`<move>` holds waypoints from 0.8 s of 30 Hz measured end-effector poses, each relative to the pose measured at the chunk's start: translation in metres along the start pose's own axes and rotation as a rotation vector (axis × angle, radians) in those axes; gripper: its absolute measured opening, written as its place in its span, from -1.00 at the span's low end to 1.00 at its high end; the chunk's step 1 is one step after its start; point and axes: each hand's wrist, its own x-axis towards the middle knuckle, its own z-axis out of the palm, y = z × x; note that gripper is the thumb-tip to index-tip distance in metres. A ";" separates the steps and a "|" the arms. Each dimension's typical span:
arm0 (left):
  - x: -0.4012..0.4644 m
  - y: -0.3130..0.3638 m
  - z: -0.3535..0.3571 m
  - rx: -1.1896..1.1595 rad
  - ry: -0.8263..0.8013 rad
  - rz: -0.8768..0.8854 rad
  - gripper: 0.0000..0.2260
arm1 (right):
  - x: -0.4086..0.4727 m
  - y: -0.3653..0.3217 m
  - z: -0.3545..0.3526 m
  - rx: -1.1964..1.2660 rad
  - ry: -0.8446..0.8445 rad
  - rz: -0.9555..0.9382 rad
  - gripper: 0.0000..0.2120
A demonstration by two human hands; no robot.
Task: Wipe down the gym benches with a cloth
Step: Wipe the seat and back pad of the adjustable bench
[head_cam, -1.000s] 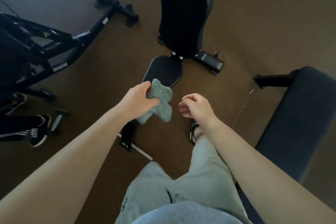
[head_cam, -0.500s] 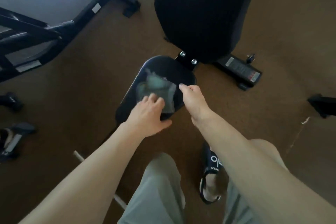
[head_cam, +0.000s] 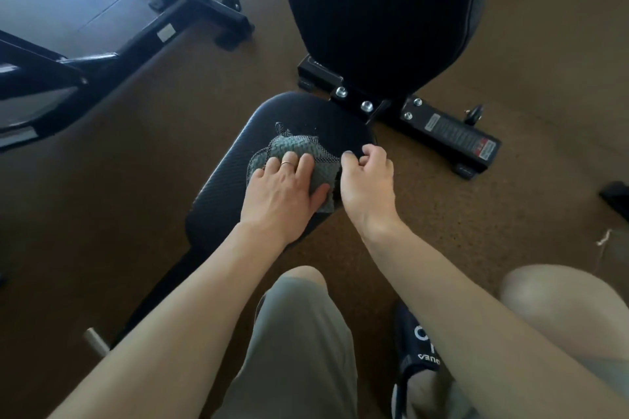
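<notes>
cloth [head_cam: 299, 155] flat under left hand [head_cam: 282, 192] on black seat pad [head_cam: 224, 180], right-hand [head_cam: 366, 177] grip pinching its edge, brown floor [head_cam: 170, 146] around

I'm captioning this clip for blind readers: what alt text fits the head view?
A person's left hand presses a grey-green textured cloth flat on the black padded seat of a gym bench, while the right hand, fingers curled, pinches the cloth's edge. The bench's black upright backrest rises behind, on brown floor.
</notes>
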 end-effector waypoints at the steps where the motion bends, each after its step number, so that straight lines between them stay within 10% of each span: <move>1: -0.002 -0.002 0.000 0.003 -0.001 0.006 -0.60 | 0.000 0.000 0.000 -0.005 0.023 0.003 -0.49; 11: -0.055 -0.027 0.003 0.006 -0.026 0.066 -0.57 | -0.013 0.017 0.018 -0.602 -0.116 -0.336 -0.47; 24: 0.027 -0.013 0.016 0.046 0.044 -0.006 -0.51 | 0.005 0.007 -0.003 -0.777 -0.225 -0.346 -0.50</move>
